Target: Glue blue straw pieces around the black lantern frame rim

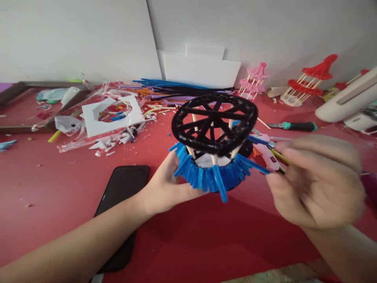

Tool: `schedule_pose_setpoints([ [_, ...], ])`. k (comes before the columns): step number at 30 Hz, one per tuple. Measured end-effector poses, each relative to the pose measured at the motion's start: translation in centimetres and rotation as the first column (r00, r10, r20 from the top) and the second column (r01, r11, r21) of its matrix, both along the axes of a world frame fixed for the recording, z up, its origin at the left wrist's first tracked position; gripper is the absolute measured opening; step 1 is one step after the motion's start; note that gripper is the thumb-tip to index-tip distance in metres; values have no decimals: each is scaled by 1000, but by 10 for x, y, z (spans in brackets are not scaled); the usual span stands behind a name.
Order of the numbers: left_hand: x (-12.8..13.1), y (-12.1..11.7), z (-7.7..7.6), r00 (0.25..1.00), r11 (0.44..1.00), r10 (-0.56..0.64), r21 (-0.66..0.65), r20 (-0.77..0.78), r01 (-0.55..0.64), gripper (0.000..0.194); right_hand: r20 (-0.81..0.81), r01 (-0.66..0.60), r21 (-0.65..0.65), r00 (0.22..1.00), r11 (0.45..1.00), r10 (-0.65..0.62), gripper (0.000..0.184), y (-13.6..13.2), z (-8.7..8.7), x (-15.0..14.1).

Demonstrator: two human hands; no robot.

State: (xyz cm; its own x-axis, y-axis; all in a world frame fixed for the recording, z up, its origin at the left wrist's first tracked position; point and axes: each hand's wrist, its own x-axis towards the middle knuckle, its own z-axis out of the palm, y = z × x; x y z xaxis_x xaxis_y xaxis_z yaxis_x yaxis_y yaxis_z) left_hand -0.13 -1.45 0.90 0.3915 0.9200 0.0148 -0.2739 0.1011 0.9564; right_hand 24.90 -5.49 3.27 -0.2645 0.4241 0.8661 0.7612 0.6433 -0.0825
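A small pavilion-like model with a black fuzzy spoked ring [217,114] on top stands tilted in front of me. Pale sticks [214,159] join that ring to a lower tier fringed with short blue pipe cleaner pieces [203,176]. My left hand [167,182] grips the lower tier from the left and below, its far fingers hidden behind the model. At the model's right side, my right hand [319,181] is curled and slightly blurred. Its thumb tip meets the end of a blue pipe cleaner piece [260,168] sticking out from the fringe; a gap shows between thumb and index finger.
A black phone [123,184] lies by my left forearm. White cut foam [110,118] and scraps sit at back left, with pipe cleaner bundles [176,84] behind. Pink [255,80] and red [309,84] models, a cutter [299,126] and a pink glue gun [269,155] are right.
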Motion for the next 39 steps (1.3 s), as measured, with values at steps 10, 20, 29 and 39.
schedule_pose_setpoints([
  [10,0,2,-2,989,988,-126,-75,77,131,26,-235,-55,-66,971,996,38,42,7,-14,0],
  [20,1,8,-6,971,961,134,-265,197,-79,31,306,492,-745,852,451,-425,26,44,-5,66],
  [29,2,13,13,966,915,141,-401,217,-43,19,526,582,-793,803,180,-278,26,42,-7,61],
  [39,-1,10,17,974,947,76,-321,212,-4,45,156,597,-689,675,410,-721,26,49,-7,55],
])
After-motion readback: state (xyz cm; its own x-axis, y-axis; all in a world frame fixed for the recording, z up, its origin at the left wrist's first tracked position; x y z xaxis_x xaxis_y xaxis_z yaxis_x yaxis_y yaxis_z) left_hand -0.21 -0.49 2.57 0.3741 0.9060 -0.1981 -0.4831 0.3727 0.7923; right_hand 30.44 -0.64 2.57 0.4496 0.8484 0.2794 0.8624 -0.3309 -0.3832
